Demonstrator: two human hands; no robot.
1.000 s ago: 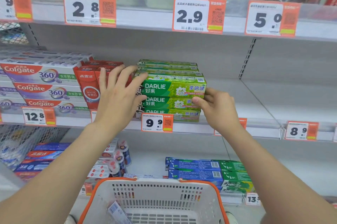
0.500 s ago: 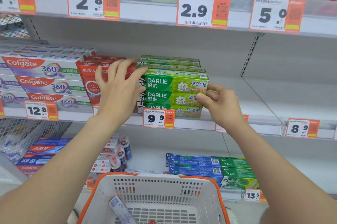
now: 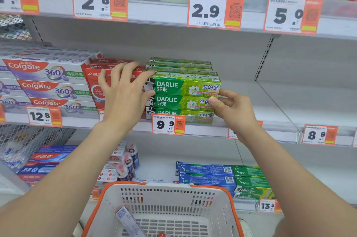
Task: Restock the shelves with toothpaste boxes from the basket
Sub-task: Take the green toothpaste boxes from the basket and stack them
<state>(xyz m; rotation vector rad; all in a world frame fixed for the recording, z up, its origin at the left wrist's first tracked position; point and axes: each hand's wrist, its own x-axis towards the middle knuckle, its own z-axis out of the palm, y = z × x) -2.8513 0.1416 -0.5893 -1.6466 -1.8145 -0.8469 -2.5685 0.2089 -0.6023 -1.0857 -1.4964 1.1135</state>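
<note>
The grey metal middle shelf (image 3: 280, 101) carries the work: a stack of 3 green cardboard Darlie toothpaste boxes (image 3: 185, 99) sits at its front edge, above the orange-and-white 9.9 price tag (image 3: 168, 124), with more green boxes lying behind it. To its right the shelf is bare; red cardboard toothpaste boxes (image 3: 92, 84) stand just beside it on the left.

The step in hand looks like squaring the stack. The left hand (image 3: 123, 97) is spread flat, fingers fanned, against the stack's left end; the right hand (image 3: 234, 110) pinches the right end of the middle box between thumb and fingers. To do it well, press both ends evenly, slide the boxes flush with each other and with the shelf lip, and keep the printed faces forward.

Below, the white plastic basket with orange rim (image 3: 166, 207) holds a white barcoded box (image 3: 127, 219) near its front and little else in view.
</note>
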